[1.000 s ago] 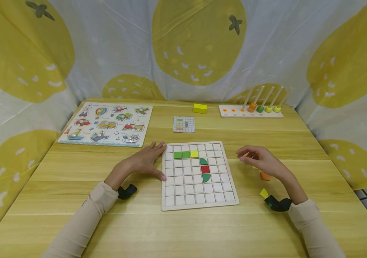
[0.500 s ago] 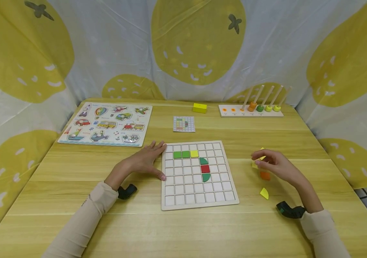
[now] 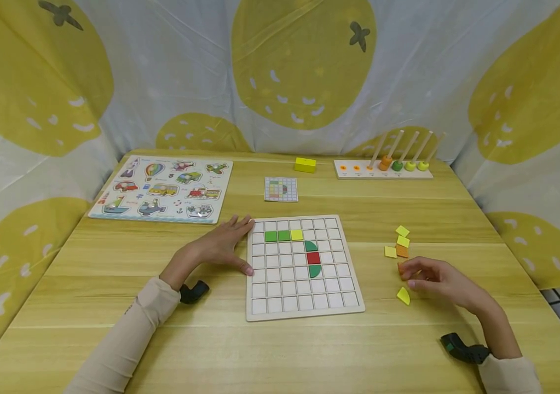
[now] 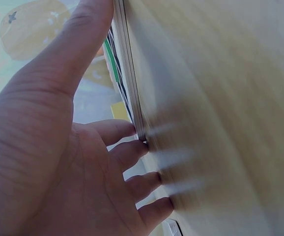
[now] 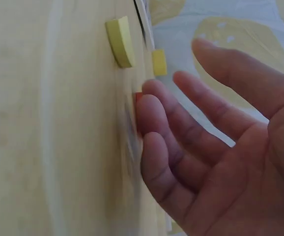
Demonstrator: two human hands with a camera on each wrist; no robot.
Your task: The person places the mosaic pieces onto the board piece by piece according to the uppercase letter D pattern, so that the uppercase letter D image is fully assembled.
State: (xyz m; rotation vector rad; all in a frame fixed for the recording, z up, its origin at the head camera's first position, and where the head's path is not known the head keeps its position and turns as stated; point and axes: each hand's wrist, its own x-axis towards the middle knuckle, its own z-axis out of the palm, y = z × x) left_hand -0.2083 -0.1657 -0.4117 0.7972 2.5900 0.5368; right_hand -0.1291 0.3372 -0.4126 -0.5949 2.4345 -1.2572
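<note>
My left hand rests at the left edge of a white gridded wooden board, thumb and fingers spread along it. The left wrist view shows the fingertips on the table beside the board's edge. On the grid lie two green square tiles, a yellow square, a red square and two dark green quarter-round tiles. My right hand reaches over an orange tile, fingertips at it and partly hiding it. In the right wrist view the thumb stands apart from the fingers.
Near the right hand lie several yellow square tiles, another orange tile and a yellow quarter-round tile. Behind the board are a pattern card, a yellow block, a vehicle puzzle and a peg stand.
My right hand has moved right and toward the front, from beside the board to the orange tile, uncovering the yellow tiles behind. My left hand and the board have stayed in place.
</note>
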